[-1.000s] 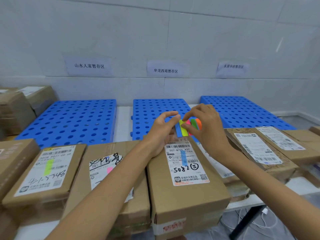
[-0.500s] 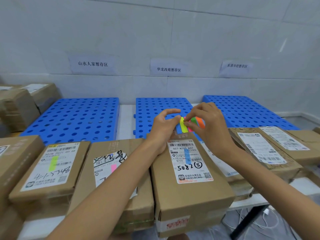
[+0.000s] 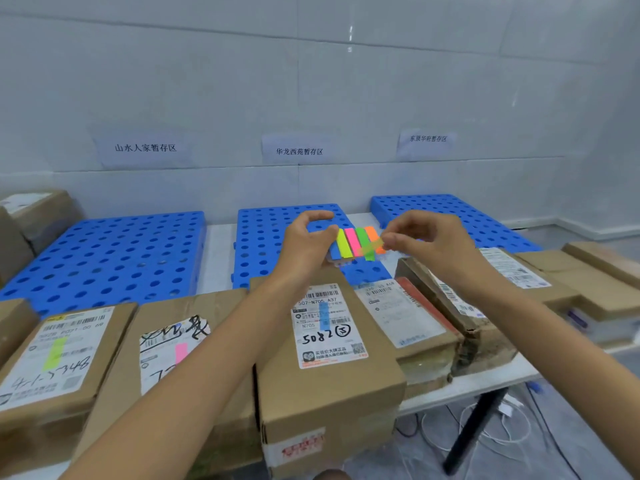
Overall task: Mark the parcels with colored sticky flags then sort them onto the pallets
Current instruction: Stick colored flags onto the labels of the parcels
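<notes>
Right hand [image 3: 424,237] had drawn away from the flag pad [image 3: 356,243] since the previous views, its thumb and forefinger pinched on a translucent orange flag [image 3: 372,247] now peeled nearly free and lying across the green strip. Left hand [image 3: 308,244] stayed clamped on the pad's left edge, holding it above the middle pallet [image 3: 263,244]. Yellow, pink and blue flags already sat on three parcels; the white-labelled parcel [image 3: 398,313] just right of the blue-flagged box [image 3: 329,341] looked unmarked, so probably the orange one was meant for it. Sorting had not begun.
</notes>
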{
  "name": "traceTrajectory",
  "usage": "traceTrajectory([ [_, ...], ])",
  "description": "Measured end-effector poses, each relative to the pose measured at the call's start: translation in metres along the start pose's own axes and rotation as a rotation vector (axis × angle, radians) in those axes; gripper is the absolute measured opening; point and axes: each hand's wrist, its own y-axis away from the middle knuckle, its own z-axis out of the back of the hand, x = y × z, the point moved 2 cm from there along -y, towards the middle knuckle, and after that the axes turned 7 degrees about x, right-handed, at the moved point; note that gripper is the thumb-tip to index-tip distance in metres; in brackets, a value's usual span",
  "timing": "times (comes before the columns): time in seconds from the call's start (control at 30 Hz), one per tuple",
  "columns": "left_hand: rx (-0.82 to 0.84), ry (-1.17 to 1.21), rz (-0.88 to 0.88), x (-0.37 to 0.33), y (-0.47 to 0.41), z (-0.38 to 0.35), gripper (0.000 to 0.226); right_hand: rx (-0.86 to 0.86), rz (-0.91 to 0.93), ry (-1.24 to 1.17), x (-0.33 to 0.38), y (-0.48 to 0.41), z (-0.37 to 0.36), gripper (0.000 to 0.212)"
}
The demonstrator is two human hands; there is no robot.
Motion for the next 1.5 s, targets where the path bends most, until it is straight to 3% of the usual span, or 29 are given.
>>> traceTrajectory([
  [0.2,-0.06,0.075,0.055,0.005,-0.004,-0.032,0.019,0.317,-0.426,0.021,-0.04,0.005,0.024,0.012],
  [0.3,-0.074,0.068,0.06,0.012,-0.007,-0.038,0.021,0.483,-0.478,0.191,-0.051,0.007,0.019,0.018],
  [0.37,-0.077,0.1,0.057,0.011,-0.009,-0.04,0.018,0.504,-0.464,0.25,-0.054,0.007,0.016,0.016],
  [0.5,-0.073,0.246,0.086,0.01,-0.008,-0.039,0.017,0.435,-0.394,0.375,-0.06,0.008,0.009,0.015],
  [0.83,-0.015,0.18,0.128,0.02,-0.011,-0.039,0.019,0.275,-0.326,0.351,-0.078,0.009,-0.003,0.021],
  [1.03,0.005,0.168,0.136,0.022,-0.007,-0.041,0.023,0.169,-0.337,0.352,-0.076,0.011,-0.004,0.01],
  [1.17,0.052,0.143,0.117,0.021,-0.008,-0.044,0.025,-0.154,-0.291,0.213,-0.05,0.007,0.019,0.008],
  [1.27,0.094,0.108,0.084,0.015,-0.01,-0.045,0.027,-0.339,-0.086,0.269,-0.025,-0.002,0.028,0.01],
  [1.37,0.119,0.095,0.085,0.016,-0.009,-0.043,0.028,-0.197,0.084,0.44,-0.019,-0.006,0.013,0.018],
  [1.5,0.147,0.08,0.076,0.018,-0.008,-0.044,0.027,-0.077,0.118,0.641,-0.034,-0.008,0.001,0.027],
])
